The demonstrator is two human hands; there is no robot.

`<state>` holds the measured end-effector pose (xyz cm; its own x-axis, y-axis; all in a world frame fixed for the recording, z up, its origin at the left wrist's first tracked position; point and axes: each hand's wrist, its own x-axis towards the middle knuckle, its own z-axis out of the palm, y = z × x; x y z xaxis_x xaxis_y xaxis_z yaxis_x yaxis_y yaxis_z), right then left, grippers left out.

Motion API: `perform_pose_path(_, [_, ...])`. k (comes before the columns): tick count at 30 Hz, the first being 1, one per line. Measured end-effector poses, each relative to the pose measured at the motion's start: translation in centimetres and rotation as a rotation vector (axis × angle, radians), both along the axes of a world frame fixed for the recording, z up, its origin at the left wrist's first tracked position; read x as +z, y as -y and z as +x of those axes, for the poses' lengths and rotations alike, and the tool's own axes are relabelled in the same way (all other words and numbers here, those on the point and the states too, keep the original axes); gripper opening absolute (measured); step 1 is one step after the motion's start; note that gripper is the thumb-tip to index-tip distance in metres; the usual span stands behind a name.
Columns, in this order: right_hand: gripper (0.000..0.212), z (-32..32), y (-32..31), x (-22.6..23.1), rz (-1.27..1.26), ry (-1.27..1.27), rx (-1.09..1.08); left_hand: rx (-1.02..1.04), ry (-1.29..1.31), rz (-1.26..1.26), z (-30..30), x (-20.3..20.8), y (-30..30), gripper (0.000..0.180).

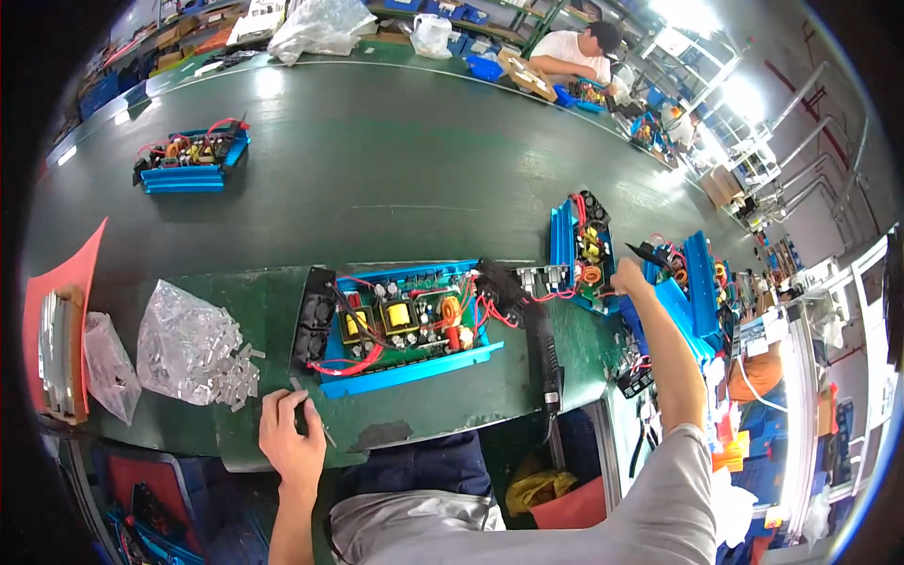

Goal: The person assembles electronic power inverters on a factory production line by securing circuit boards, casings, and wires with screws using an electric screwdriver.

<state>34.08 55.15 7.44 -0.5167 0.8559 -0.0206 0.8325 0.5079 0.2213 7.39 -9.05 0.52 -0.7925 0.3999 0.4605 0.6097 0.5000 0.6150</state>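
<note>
One reach, seemingly | right hand (629, 279) beside blue unit (562, 247) | left hand (293, 435) at bench (452, 400) | fingers curled, grips unclear | next: mind wires (577, 209)

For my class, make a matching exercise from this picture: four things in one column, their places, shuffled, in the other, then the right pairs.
Things
1. Left hand
2. Right hand
3. Small silvery pieces
4. Lone blue-cased unit

Places
A. Beside other blue-cased units, on the right
B. Upper left of the picture
C. At the near edge of the green bench
D. By a clear plastic bag

Pairs: 1-C, 2-A, 3-D, 4-B
</note>
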Motion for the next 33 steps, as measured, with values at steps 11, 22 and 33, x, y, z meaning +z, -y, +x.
perform_pose_path(11, [0.042,-10.7,14.6,2.8,-0.202,-0.192,0.897,0.041,-0.016,-0.040,0.0,-0.3,0.4,0.028])
perform_pose_path(22, [0.050,-1.8,15.9,2.6,-0.172,-0.674,0.729,0.033,-0.023,-0.097,-0.2,-0.5,0.3,0.036])
perform_pose_path(33, [0.012,6.3,17.9,6.7,-0.094,-0.188,0.668,0.051,0.282,-0.058,-0.1,0.2,0.9,0.041])
